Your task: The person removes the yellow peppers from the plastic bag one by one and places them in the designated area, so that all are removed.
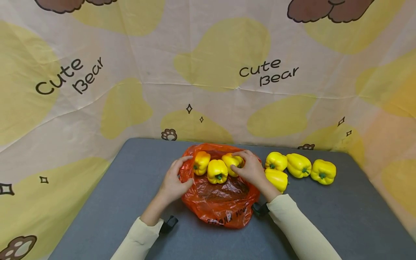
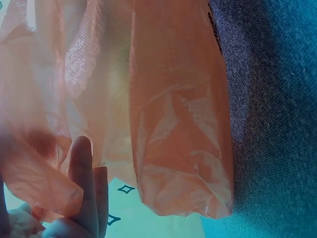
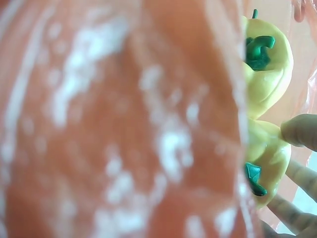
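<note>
A red plastic bag with "THANK YOU" lettering stands with its mouth spread on the grey table. Inside it sit two yellow bell peppers, one at the back left and one in the middle. At the bag's left rim my left hand holds the plastic between thumb and fingers; the left wrist view shows fingers against a fold of it. Reaching into the bag from the right, my right hand grips a third yellow bell pepper. Red plastic hides much of the right wrist view.
Several more yellow bell peppers lie on the grey table to the right of the bag, one close by my right forearm. Behind the table hangs a patterned cloth with "Cute Bear" lettering.
</note>
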The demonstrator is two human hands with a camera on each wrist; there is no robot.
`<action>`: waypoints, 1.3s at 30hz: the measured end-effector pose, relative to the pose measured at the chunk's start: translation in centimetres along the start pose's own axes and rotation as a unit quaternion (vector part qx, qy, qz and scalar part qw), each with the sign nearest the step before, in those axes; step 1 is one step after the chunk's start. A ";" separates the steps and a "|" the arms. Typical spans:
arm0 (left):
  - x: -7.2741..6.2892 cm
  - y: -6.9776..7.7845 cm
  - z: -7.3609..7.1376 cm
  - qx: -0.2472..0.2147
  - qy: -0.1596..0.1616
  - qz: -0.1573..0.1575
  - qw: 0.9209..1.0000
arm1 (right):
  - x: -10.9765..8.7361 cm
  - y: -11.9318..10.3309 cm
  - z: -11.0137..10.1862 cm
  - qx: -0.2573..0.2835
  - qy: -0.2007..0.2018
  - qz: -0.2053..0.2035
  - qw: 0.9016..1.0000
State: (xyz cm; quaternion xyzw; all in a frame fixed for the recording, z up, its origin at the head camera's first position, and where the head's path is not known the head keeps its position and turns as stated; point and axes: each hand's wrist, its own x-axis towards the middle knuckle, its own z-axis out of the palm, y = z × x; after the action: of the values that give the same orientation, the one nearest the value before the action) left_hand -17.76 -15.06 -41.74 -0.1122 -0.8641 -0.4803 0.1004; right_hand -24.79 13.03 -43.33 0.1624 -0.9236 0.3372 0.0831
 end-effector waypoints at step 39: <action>-0.1 0.3 -0.1 -0.009 -0.006 -0.016 1.000 | -2.6 -2.5 -5.3 0.052 0.056 -0.026 0.997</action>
State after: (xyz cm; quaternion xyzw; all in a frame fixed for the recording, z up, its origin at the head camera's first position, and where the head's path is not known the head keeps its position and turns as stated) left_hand -17.56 -15.01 -41.51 -0.1020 -0.8621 -0.4887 0.0863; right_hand -21.27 15.30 -38.52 0.1711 -0.8942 0.3910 0.1353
